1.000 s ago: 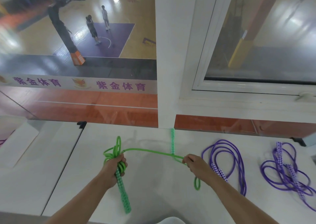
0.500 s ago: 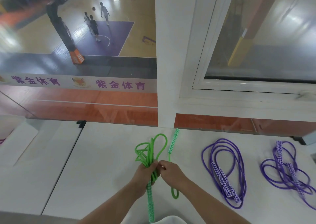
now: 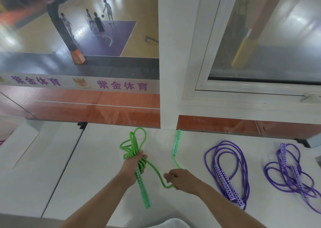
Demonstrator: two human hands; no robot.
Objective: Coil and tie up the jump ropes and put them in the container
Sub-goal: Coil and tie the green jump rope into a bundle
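Observation:
A green jump rope (image 3: 134,146) is bunched in several loops over the white table (image 3: 97,167). My left hand (image 3: 132,166) grips the loops together with one green checkered handle (image 3: 143,191), which points toward me. My right hand (image 3: 180,179) pinches the free green strand low and to the right. From there the strand runs up to the second green handle (image 3: 176,141), lying by the table's far edge. Two purple jump ropes lie loose to the right: one (image 3: 225,172) nearer, one (image 3: 291,175) at the far right.
A white container (image 3: 15,140) stands at the left edge on the neighbouring table. A glass wall and a white pillar (image 3: 171,57) border the table's far side. Below, people play on a basketball court. A dark seam (image 3: 64,167) separates the two tables.
My right hand has drawn away from my left hand, down and to the right, pulling out a length of green strand. The second handle has slid right along the far edge.

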